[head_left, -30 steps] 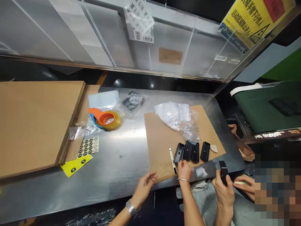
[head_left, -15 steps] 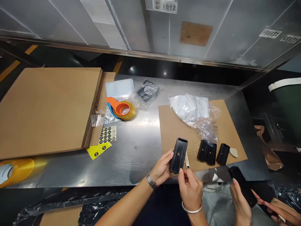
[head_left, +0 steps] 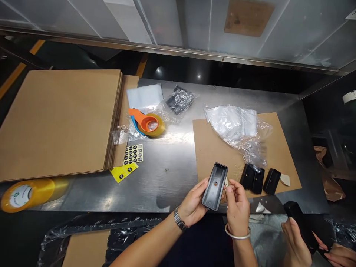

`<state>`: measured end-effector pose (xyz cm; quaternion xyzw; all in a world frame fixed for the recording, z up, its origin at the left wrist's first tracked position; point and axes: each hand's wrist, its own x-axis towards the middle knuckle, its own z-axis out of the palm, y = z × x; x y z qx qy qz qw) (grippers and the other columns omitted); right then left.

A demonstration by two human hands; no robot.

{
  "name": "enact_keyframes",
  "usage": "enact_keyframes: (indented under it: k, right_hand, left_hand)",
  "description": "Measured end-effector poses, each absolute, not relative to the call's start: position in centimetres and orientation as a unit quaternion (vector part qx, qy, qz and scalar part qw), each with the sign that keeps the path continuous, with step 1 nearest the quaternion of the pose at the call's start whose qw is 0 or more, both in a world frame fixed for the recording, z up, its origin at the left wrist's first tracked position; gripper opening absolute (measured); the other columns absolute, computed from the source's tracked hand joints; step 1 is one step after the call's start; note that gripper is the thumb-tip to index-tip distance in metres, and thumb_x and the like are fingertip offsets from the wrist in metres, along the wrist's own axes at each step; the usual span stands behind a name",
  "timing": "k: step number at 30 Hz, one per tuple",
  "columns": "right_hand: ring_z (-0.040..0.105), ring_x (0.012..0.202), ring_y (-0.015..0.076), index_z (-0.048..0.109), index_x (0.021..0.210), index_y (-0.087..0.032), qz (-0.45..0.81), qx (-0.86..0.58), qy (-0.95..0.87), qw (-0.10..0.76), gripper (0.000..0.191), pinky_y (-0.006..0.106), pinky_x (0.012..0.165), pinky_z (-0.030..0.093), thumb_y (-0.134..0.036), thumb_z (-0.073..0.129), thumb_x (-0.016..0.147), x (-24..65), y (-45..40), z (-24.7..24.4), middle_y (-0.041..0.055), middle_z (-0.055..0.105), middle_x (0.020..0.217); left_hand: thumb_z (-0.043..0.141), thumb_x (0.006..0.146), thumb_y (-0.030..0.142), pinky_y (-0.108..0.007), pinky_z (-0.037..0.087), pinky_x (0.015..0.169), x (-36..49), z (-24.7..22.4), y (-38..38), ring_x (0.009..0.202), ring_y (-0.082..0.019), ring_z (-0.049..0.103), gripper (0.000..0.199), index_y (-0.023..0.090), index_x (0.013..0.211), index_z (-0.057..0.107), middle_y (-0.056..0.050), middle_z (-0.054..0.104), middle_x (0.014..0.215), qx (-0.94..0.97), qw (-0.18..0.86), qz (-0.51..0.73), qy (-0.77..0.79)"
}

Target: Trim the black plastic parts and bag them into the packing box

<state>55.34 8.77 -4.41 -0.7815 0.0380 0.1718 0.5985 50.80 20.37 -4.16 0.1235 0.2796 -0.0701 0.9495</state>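
Note:
A black rectangular tray-shaped part (head_left: pixel 215 187) with a small hole in its middle is tilted near the table's front edge. My left hand (head_left: pixel 194 204), with a metal watch on the wrist, grips its left side. Beside the part's right edge, my right hand (head_left: pixel 237 202) is closed in a pinch on something too small to make out; a white bangle is on that wrist. Several similar black parts (head_left: pixel 272 181) lie to the right on a cardboard sheet (head_left: pixel 204 148), near a pale flat piece (head_left: pixel 285 180).
Stacked cardboard (head_left: pixel 61 122) covers the left. Tape rolls (head_left: pixel 20 196), an orange dispenser (head_left: pixel 141 119), sticker sheets (head_left: pixel 133 154) and plastic bags (head_left: pixel 230 122) lie on the metal table (head_left: pixel 172 185). Another person's hands (head_left: pixel 297 241) hold a black part at the lower right.
The view has shifted. My right hand has moved from the black part's lower end to its right side. The part now shows more of its inside.

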Motion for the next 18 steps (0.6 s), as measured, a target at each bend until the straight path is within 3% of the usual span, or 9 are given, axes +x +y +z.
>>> enact_keyframes:
  k: [8, 11, 14, 18]
  right_hand:
    - [0.054, 0.074, 0.0146, 0.049, 0.111, -0.019, 0.243, -0.73, 0.065, 0.635, 0.042, 0.02, 0.045, 0.046, -0.042, 0.054, 0.076, 56.2, 9.6, -4.3, 0.0082, 0.054, 0.101]
    - [0.05, 0.057, 0.0096, 0.05, 0.111, -0.019, 0.272, -0.698, 0.066, 0.659, 0.042, 0.019, 0.042, 0.043, -0.042, 0.055, 0.076, 56.3, 9.7, -4.0, 0.0032, 0.057, 0.084]
    - [0.039, 0.04, 0.0058, 0.052, 0.108, -0.018, 0.309, -0.669, 0.064, 0.673, 0.042, 0.017, 0.033, 0.037, -0.043, 0.056, 0.075, 56.5, 9.9, -3.5, -0.0052, 0.047, 0.056]
    - [0.031, 0.031, 0.0027, 0.053, 0.101, -0.015, 0.316, -0.656, 0.072, 0.682, 0.042, 0.015, 0.028, 0.033, -0.042, 0.061, 0.071, 56.8, 10.0, -3.0, -0.0095, 0.04, 0.046]
  left_hand:
    - [0.051, 0.081, 0.03, -0.031, 0.047, 0.07, 50.3, -3.5, 20.4, 0.067, -0.016, 0.063, 0.029, 0.016, 0.106, 0.055, -0.006, 0.067, 0.084, 0.124, 0.944, -0.062, 0.299]
    - [0.054, 0.079, 0.03, -0.028, 0.046, 0.069, 50.0, -3.1, 20.5, 0.068, -0.015, 0.062, 0.031, 0.016, 0.106, 0.056, -0.006, 0.067, 0.085, 0.148, 0.941, -0.059, 0.299]
    - [0.053, 0.079, 0.034, -0.029, 0.046, 0.067, 49.8, -2.7, 20.7, 0.067, -0.017, 0.063, 0.036, 0.015, 0.109, 0.056, -0.008, 0.067, 0.085, 0.185, 0.942, -0.077, 0.27]
    - [0.049, 0.081, 0.036, -0.029, 0.045, 0.066, 49.7, -2.0, 21.1, 0.066, -0.018, 0.063, 0.041, 0.014, 0.116, 0.053, -0.01, 0.067, 0.083, 0.231, 0.937, -0.102, 0.24]
